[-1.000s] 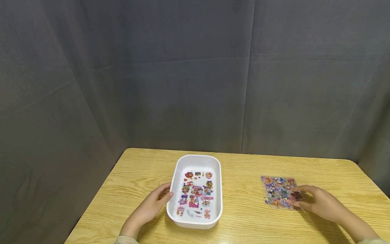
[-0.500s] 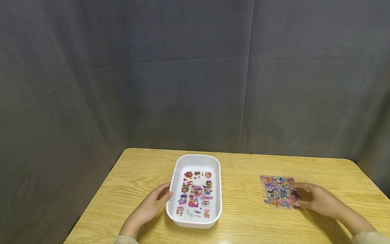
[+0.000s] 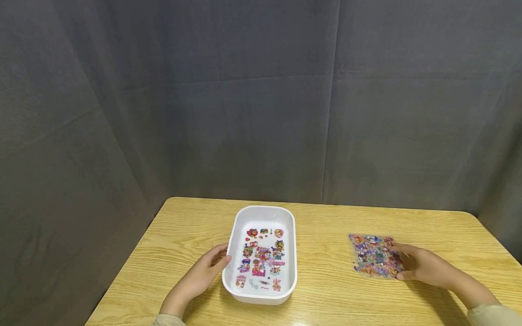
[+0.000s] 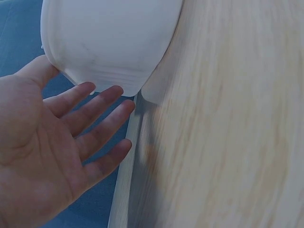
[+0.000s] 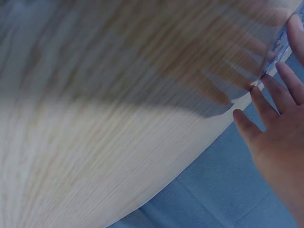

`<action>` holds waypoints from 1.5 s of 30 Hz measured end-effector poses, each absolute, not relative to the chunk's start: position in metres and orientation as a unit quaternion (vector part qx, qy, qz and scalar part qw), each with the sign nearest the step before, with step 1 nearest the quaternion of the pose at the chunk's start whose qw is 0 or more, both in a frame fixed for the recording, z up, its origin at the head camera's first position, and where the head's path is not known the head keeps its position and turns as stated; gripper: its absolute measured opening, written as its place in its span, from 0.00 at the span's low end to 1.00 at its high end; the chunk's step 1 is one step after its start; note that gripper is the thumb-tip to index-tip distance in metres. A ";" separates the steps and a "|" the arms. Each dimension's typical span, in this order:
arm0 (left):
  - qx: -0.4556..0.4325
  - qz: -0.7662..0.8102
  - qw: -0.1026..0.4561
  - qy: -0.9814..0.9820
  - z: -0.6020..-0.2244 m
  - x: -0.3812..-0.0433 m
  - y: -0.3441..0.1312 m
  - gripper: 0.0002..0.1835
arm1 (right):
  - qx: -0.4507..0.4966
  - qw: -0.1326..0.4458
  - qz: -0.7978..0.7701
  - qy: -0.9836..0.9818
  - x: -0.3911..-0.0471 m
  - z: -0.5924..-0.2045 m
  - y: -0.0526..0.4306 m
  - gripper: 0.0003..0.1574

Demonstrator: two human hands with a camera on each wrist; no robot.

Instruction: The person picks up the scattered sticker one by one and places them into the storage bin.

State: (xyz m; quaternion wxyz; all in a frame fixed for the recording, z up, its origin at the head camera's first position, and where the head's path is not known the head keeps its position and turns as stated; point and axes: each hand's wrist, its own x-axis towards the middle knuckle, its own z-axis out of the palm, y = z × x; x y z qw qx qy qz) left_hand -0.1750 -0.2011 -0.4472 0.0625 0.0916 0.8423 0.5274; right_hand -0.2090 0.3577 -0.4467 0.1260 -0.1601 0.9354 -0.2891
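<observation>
A white plastic tray [image 3: 295, 253] with rounded corners stands at the middle of the table. In it lies clear sheeting printed with colourful cartoon stickers [image 3: 264, 258]. My left hand [image 3: 202, 270] is at the tray's left side, thumb at the rim; in the left wrist view its fingers [image 4: 102, 137] spread out fairly straight beside the tray's outer wall. To the right lies a clear pack of sticker sheets [image 3: 373, 256], crowded with cartoon figures. My right hand [image 3: 428, 267] touches the pack's right edge with thumb and fingertips, its fingers [image 5: 247, 123] loosely extended in the right wrist view.
The wooden table [image 3: 326, 290] has rounded far corners. Grey cloth curtains [image 3: 253, 113] hang behind it and along the left and right sides. Bare tabletop separates the tray from the sticker pack.
My right hand has shifted slightly left against the pack, and its thumb now sits at the edge. The left hand and tray stay nearly where they were.
</observation>
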 end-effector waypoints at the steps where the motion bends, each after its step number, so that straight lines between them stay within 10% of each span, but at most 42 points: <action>1: 0.091 0.527 0.064 0.842 -0.447 -0.175 -0.201 0.27 | -0.160 0.127 -0.287 0.936 -0.209 -0.446 0.358 0.53; 45: 0.089 0.523 0.068 0.845 -0.445 -0.174 -0.201 0.28 | -0.139 0.034 -0.205 0.968 -0.198 -0.428 0.348 0.23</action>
